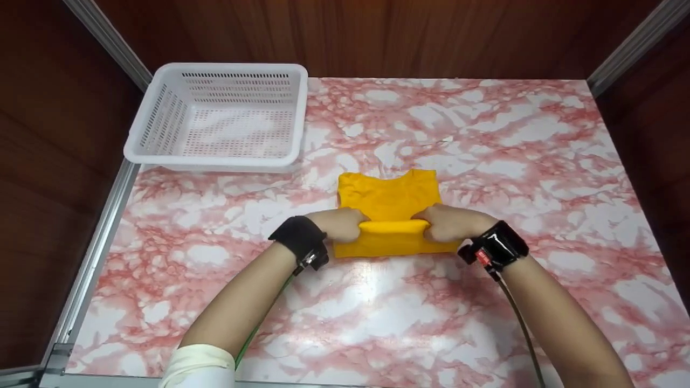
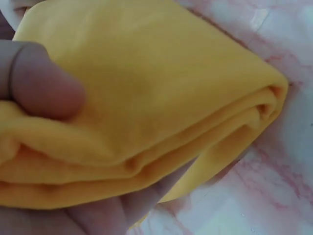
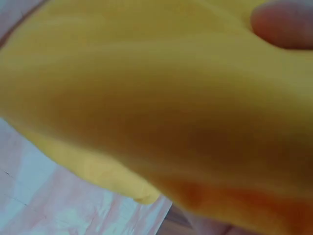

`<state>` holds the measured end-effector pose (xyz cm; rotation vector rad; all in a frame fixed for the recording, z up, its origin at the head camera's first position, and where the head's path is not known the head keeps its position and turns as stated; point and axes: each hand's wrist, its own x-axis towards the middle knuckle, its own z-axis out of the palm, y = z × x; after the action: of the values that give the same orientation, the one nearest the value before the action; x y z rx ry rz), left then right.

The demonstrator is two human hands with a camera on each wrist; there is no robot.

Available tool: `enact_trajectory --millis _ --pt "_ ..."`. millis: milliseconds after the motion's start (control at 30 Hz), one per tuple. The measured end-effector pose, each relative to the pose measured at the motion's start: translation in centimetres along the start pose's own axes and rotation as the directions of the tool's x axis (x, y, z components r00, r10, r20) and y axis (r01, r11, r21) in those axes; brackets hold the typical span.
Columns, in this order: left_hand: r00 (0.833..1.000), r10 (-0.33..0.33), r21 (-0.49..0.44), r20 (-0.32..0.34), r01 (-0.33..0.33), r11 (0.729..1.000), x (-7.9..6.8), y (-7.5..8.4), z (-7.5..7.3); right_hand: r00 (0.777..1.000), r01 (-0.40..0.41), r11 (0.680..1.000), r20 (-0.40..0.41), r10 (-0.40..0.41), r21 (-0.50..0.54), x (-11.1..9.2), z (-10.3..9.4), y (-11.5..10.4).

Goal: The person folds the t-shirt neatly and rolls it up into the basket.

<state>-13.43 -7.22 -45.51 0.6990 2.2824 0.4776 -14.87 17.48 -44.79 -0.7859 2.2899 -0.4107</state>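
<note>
A yellow shirt [image 1: 388,196], folded into a compact shape with its curved neckline facing away, lies on the table. My left hand [image 1: 340,222] grips the left side of a raised fold, thumb on top and fingers beneath the layers. On the opposite side my right hand [image 1: 454,221] pinches the same fold, which stands up between both hands. Stacked layers of the shirt [image 2: 161,93] show at their edges in the left wrist view. In the right wrist view the shirt [image 3: 137,88] fills most of the picture, with a thumb on top.
A white perforated plastic basket [image 1: 299,118] stands at the back left, with nothing in it. The table [image 1: 512,129] has a red and white marbled top. Brown wood panels [image 1: 377,37] rise behind it and at both sides.
</note>
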Motion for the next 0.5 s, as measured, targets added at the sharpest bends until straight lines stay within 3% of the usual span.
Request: enact_trajectory --millis 233,500 --pt "0.993 -0.044 -0.140 -0.105 0.029 0.990 0.9 -1.8 -1.3 0.998 -0.010 0.999 -0.057 0.012 0.031 0.7 -1.1 1.5" --pt "0.956 -0.046 -0.199 -0.289 -0.013 0.980 1.7 -3.9 -1.6 0.981 -0.005 0.998 -0.194 0.017 0.064 1.0 -1.7 3.1"
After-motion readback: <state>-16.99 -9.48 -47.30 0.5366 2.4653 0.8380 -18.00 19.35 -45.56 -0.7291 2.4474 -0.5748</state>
